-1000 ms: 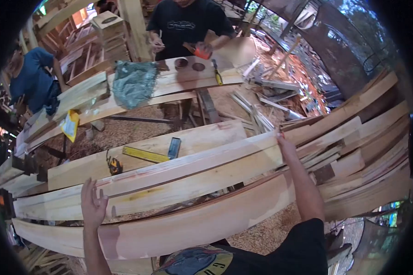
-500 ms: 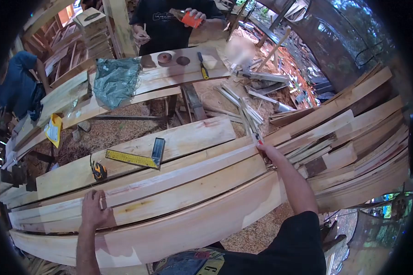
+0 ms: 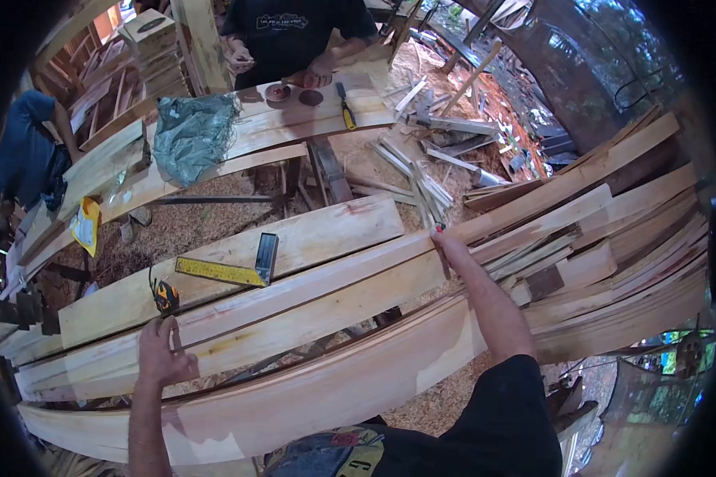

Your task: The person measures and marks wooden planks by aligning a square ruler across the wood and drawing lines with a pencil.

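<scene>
My left hand (image 3: pixel 162 355) rests on the long narrow board (image 3: pixel 294 295), its fingers bent over the far edge and spread apart. At that board's right end is my right hand (image 3: pixel 449 245), fingers closed round a small red item (image 3: pixel 439 228) that is mostly hidden. A yellow-bladed square (image 3: pixel 223 270) and an orange and black tape measure (image 3: pixel 165 297) lie beyond the narrow board, on or beside a wider plank (image 3: pixel 326 228). Nearest my body stretches a broad pale board (image 3: pixel 334 387).
Across the far bench (image 3: pixel 270 131), a person (image 3: pixel 294 40) handles a bottle (image 3: pixel 318 75). That bench bears a green cloth (image 3: pixel 192 137) and a yellow-handled chisel (image 3: pixel 347 111). Another person (image 3: pixel 28 151) is at the left. Stacked boards (image 3: pixel 628 238) lie at the right.
A gap has opened between the narrow board's neighbour and the broad near board since half a second ago. The person opposite has lowered the bottle. The whole view has shifted.
</scene>
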A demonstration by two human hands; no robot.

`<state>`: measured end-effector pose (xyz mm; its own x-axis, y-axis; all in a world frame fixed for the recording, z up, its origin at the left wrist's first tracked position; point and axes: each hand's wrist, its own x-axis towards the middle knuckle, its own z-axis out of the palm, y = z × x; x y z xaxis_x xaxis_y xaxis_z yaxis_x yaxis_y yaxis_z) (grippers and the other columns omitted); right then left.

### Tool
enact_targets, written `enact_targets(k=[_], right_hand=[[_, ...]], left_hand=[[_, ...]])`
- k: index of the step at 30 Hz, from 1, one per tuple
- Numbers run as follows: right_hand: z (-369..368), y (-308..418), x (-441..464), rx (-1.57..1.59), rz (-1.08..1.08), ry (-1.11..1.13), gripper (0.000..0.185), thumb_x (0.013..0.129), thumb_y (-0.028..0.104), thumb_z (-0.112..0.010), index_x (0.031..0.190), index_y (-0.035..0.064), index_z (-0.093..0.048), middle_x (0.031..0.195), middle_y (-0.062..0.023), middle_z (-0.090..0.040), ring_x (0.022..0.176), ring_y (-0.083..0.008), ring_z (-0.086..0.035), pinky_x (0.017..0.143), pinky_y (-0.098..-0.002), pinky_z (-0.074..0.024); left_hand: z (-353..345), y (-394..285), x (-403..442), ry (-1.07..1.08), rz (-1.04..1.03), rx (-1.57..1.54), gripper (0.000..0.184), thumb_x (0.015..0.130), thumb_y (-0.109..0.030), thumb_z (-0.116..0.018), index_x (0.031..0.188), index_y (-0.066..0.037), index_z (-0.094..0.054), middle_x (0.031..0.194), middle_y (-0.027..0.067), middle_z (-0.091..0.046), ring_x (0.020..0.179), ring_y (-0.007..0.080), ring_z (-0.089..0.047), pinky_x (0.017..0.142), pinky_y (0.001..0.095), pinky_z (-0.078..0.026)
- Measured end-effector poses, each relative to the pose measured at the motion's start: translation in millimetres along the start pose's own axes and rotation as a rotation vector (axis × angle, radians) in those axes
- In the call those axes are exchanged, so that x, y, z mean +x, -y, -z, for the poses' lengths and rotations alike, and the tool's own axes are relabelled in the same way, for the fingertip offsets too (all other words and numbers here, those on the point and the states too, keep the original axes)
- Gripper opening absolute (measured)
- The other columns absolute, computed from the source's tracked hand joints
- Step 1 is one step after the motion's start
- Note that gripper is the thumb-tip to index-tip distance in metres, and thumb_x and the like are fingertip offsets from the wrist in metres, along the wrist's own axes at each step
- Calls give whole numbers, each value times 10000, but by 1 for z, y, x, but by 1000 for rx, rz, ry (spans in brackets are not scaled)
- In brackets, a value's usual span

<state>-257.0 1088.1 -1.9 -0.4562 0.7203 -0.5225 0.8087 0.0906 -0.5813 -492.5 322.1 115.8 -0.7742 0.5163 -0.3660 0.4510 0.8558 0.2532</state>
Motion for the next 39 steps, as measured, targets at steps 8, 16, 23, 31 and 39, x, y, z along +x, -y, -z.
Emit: enact_targets(k=[8,16,23,31,39], right_hand=[[-4,19,-27,321,-71,74,499,953,514,-740,1081,33,-767,1043,-95,-753,950,-211,-672,830,-375,-512],[-3,50,-71,532,-20,-89,724,917,614,-734,1220,-43,-739,1205,-186,-752,1111,-300,-703,990,-398,-530],[17,27,-34,-255,-58,-301,968,873,817,-600,1263,-60,-727,1347,-326,-675,1307,-428,-638,1091,-463,-488],[6,49,-58,-314,-3,-337,993,869,860,-567,1196,-58,-761,1253,-340,-711,1263,-448,-660,1078,-468,-506],[0,47,-55,-439,27,-278,999,888,858,-529,1186,-66,-762,1201,-333,-729,1228,-468,-673,1073,-485,-509]], left_hand=[[6,-29,-19,151,-118,333,1509,442,-588,-987,1647,-63,-247,1657,380,-206,1568,567,-138,1270,704,-107],[-14,-12,-7,-33,-312,269,1474,350,-429,-983,1623,-149,-294,1510,365,-354,1427,579,-340,1221,705,-229],[-13,-31,-2,-51,-347,268,1509,333,-462,-995,1637,-158,-299,1523,351,-354,1432,560,-343,1216,701,-245],[-19,-16,0,-43,-318,274,1517,335,-458,-1007,1636,-166,-284,1544,376,-327,1459,565,-319,1221,699,-243],[-21,-7,-7,-71,-328,254,1511,317,-423,-995,1626,-163,-287,1530,398,-327,1445,587,-325,1218,705,-244]])
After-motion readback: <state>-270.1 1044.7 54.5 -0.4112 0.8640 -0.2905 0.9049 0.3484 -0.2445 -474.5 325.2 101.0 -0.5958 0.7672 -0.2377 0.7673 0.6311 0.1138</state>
